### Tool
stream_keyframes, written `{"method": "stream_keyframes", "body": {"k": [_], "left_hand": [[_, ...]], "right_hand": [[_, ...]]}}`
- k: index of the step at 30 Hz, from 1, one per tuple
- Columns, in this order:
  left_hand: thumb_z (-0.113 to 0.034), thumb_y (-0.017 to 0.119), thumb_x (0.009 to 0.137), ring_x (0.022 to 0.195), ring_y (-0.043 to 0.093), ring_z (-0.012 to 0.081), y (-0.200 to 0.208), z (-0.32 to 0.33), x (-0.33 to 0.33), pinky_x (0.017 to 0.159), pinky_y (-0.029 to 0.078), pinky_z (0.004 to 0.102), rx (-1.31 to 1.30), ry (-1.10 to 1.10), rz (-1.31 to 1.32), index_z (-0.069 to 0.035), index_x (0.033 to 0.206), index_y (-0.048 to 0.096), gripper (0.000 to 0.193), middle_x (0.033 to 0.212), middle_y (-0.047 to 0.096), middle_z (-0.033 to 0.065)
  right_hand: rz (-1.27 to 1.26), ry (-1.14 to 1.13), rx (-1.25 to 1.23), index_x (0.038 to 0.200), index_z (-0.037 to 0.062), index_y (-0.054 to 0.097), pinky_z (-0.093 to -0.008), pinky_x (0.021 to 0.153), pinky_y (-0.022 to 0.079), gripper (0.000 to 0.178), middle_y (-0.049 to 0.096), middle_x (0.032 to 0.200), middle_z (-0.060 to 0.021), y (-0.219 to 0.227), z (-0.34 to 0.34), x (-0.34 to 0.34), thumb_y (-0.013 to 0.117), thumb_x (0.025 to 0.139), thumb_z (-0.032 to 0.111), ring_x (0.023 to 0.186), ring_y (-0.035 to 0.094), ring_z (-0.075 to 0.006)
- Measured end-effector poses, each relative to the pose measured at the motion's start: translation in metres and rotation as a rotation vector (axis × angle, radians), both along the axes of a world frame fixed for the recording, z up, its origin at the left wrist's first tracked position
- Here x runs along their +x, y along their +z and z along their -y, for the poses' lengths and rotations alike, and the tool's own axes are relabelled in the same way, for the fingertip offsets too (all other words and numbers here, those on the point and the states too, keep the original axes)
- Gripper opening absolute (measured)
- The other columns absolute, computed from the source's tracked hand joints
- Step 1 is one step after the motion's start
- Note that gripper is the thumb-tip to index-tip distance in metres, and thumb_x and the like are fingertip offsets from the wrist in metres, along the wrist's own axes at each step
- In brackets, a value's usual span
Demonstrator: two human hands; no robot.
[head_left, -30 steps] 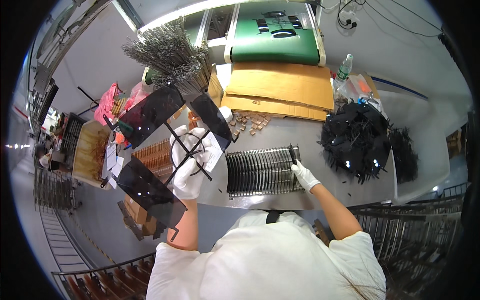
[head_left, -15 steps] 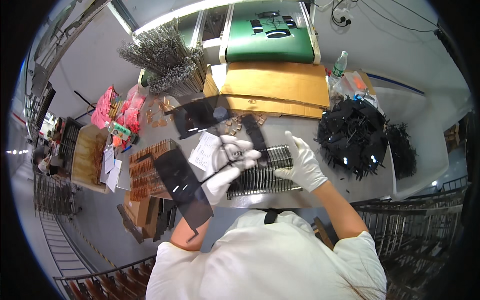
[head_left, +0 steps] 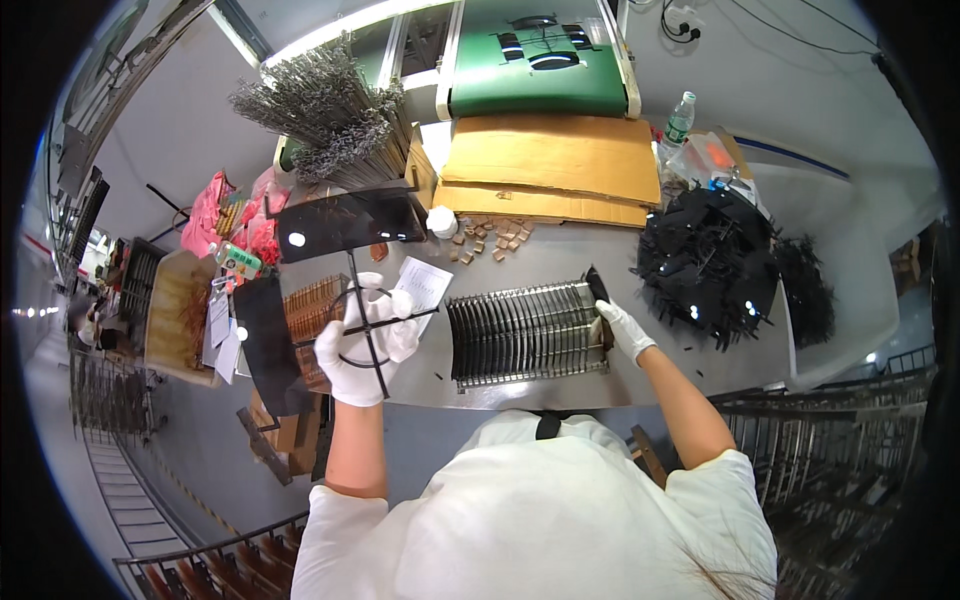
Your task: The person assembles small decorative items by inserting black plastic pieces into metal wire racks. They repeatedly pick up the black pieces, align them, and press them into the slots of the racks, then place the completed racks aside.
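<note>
My left hand (head_left: pixel 362 350), in a white glove, is closed round the middle of a black wire frame (head_left: pixel 352 268) with a ring and crossed rods. Flat black panels sit at the ends of its rods, one toward the back and one to the left. My right hand (head_left: pixel 628 332), also gloved, grips a dark curved plate (head_left: pixel 597 284) at the right end of a row of black plates (head_left: pixel 515 335); some of its fingers are hidden behind that plate. The row stands on the table in front of me.
Copper-coloured pieces (head_left: pixel 316 295) stand in a row beyond the held frame. A paper sheet (head_left: pixel 424 284) and small brown blocks (head_left: pixel 512 233) lie mid-table. Cardboard (head_left: pixel 550 165) is at the back, a heap of black parts (head_left: pixel 705 260) at the right, a green conveyor (head_left: pixel 540 85) beyond.
My left hand has moved left with the wire frame, away from the row of plates. My right hand has lowered from above the row to its right end and grips the plate there.
</note>
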State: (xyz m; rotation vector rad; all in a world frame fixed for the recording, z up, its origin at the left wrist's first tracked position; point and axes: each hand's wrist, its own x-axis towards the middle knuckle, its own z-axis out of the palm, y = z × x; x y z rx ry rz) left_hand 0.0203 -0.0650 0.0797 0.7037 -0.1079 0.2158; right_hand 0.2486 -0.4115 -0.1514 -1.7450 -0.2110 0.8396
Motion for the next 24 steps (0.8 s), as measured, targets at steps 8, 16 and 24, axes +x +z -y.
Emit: {"method": "stream_keyframes", "body": {"k": [8,16,24], "left_hand": [[-0.055,0.068,0.088,0.083,0.062,0.0253,-0.008,0.012,0.002,0.063,0.049,0.0304,0.101,0.057,-0.070,-0.014,0.144,0.045,0.073,0.116,0.061,0.0184],[-0.070,0.042,0.096,0.076,0.071,0.0350,-0.017,0.043,0.030,0.062,0.059,0.0365,0.222,-0.143,-0.307,-0.005,0.136,0.048,0.077,0.110,0.065,0.0261],[-0.094,0.035,0.083,0.068,0.060,0.0240,-0.031,0.029,0.041,0.056,0.048,0.0309,0.352,-0.894,-0.079,0.014,0.106,0.058,0.113,0.096,0.062,0.0188]], "right_hand": [[-0.134,0.268,-0.369,0.136,0.0135,0.061,-0.0407,0.074,0.056,0.067,0.074,0.099,-0.0112,0.024,-0.012,0.004,0.038,0.104,0.067,0.085,0.070,-0.0233],[1.125,0.253,-0.649,0.162,0.0077,0.026,-0.0509,0.098,0.053,0.103,0.069,0.117,-0.0244,0.134,-0.053,-0.024,0.069,0.087,0.063,0.107,0.069,-0.0422],[-0.395,0.571,0.248,0.160,0.0035,0.036,-0.0308,0.062,0.059,0.071,0.074,0.108,-0.0139,0.211,-0.064,-0.076,0.056,0.093,0.016,0.068,0.073,-0.0169]]}}
